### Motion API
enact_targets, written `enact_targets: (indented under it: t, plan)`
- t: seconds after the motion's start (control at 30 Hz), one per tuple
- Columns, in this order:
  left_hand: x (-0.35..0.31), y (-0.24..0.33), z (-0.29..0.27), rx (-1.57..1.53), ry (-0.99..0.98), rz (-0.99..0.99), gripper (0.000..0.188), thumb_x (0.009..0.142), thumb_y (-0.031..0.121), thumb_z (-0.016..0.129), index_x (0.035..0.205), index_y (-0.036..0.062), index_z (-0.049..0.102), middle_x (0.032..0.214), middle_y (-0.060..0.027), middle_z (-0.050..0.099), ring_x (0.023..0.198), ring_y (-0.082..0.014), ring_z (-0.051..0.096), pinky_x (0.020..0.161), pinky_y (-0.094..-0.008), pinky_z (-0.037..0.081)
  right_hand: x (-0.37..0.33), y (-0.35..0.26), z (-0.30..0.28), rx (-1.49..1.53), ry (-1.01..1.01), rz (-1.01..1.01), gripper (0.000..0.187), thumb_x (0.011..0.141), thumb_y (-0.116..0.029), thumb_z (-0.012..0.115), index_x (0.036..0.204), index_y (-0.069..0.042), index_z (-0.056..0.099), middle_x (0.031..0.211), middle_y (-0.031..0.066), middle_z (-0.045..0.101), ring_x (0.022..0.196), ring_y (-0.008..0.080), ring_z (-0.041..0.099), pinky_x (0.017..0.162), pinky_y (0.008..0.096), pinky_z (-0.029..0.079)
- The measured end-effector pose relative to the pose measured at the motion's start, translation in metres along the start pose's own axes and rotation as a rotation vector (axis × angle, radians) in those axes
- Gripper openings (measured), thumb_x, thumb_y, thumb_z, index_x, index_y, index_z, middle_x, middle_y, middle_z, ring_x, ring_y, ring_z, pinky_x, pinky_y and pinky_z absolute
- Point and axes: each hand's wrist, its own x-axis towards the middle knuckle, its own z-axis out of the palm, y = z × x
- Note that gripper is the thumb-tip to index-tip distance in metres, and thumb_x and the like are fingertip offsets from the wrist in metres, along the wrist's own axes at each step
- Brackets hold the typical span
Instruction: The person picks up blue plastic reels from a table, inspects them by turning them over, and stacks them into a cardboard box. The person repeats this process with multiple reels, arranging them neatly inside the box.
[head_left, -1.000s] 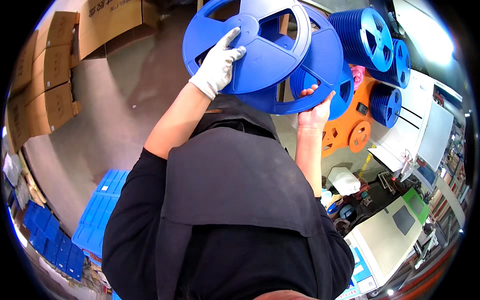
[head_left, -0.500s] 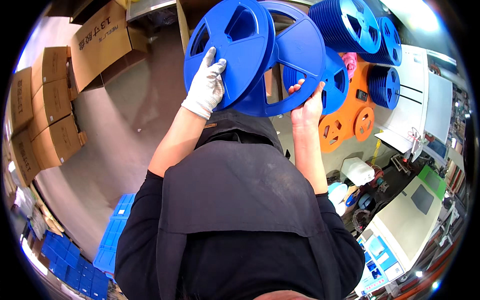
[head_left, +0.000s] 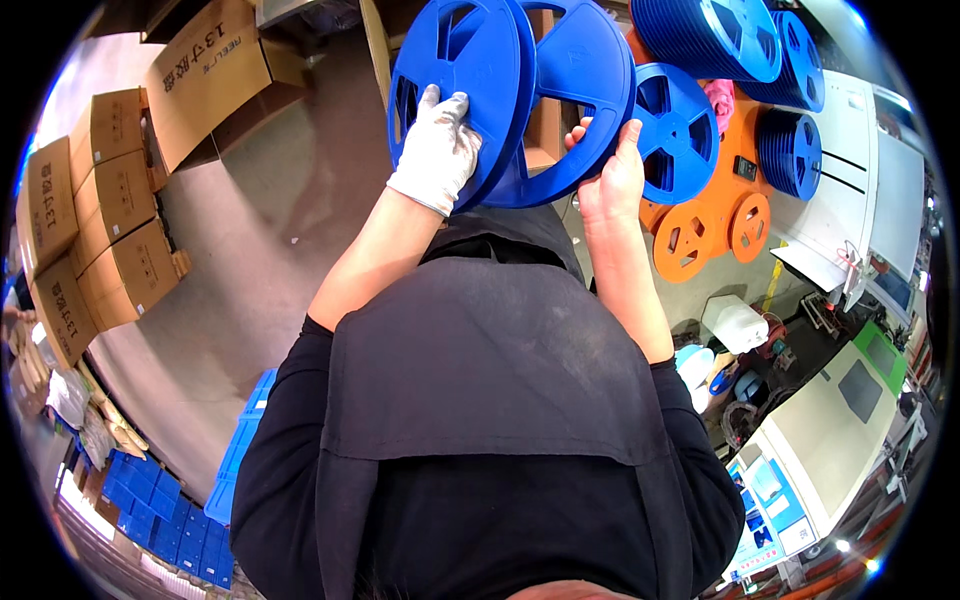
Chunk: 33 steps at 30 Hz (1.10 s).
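Two blue plastic reels are held up in front of me at the top, overlapping and slightly apart. My left hand (head_left: 437, 155), in a white glove, grips the left reel (head_left: 497, 100), fingers laid over its face by the lower left rim; the thumb is hidden. The bare right hand (head_left: 615, 180) clasps the lower right rim of the right reel (head_left: 577, 72), fingertips showing through its opening. Part of the right reel lies hidden behind the left one. Just right of this hand, a further blue reel (head_left: 677, 137) fronts a stack.
Blue reel stacks (head_left: 792, 160) and two orange reels (head_left: 683, 243) rest on an orange surface (head_left: 722, 190) with a pink cloth (head_left: 719, 102). Cardboard boxes (head_left: 122, 205) and an open carton (head_left: 210, 65) stand left. A beige machine (head_left: 825, 425) stands lower right, blue crates (head_left: 237, 450) lower left.
Both hands and the reels have shifted slightly. The reels are turned more edge-on, and the right one has tilted. The surroundings sit a little farther right in the picture.
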Motion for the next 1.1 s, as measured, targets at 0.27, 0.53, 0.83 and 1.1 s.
enact_targets:
  t: [0.27, 0.53, 0.83, 1.1]
  plan:
    - [0.003, 0.001, -0.003, 0.032, -0.031, 0.026, 0.062, 0.097, 0.001, 0.050, 0.150, 0.0206, 0.026, 0.143, -0.0163, 0.041, 0.126, -0.0302, 0.050, 0.108, -0.0406, 0.042, -0.003, 0.005, 0.006, -0.015, -0.016, 0.038, 0.050, 0.100, -0.047, 0.043, 0.103, 0.001, 0.058, 0.089, 0.0125, 0.065, 0.077, 0.0224, 0.065, 0.074, 0.0378, 0.057]
    - [0.035, 0.007, -0.032, -0.064, -0.099, -0.032, 0.016, 0.097, 0.007, 0.052, 0.109, -0.0006, 0.059, 0.102, -0.0178, 0.066, 0.090, -0.0303, 0.068, 0.080, -0.0378, 0.060, -0.006, 0.015, 0.010, -0.040, -0.124, -0.029, 0.046, 0.095, -0.046, 0.055, 0.098, 0.000, 0.060, 0.087, 0.0129, 0.068, 0.076, 0.0215, 0.067, 0.071, 0.0349, 0.057]
    - [0.038, 0.025, -0.055, -0.149, -0.415, -0.267, 0.020, 0.096, 0.007, 0.049, 0.112, 0.0017, 0.060, 0.103, -0.0168, 0.067, 0.094, -0.0317, 0.067, 0.085, -0.0435, 0.059, -0.016, 0.029, 0.019, -0.086, -0.199, -0.132, 0.042, 0.094, -0.034, 0.062, 0.117, 0.001, 0.056, 0.092, 0.0092, 0.066, 0.080, 0.0160, 0.064, 0.077, 0.0290, 0.053]
    - [0.040, 0.038, -0.063, -0.165, -0.358, -0.309, 0.028, 0.093, 0.010, 0.054, 0.120, -0.0012, 0.056, 0.106, -0.0214, 0.065, 0.093, -0.0331, 0.067, 0.084, -0.0426, 0.058, -0.010, 0.027, 0.016, -0.138, -0.233, -0.185, 0.045, 0.095, -0.033, 0.061, 0.122, 0.002, 0.054, 0.093, 0.0096, 0.066, 0.081, 0.0155, 0.064, 0.077, 0.0285, 0.053]
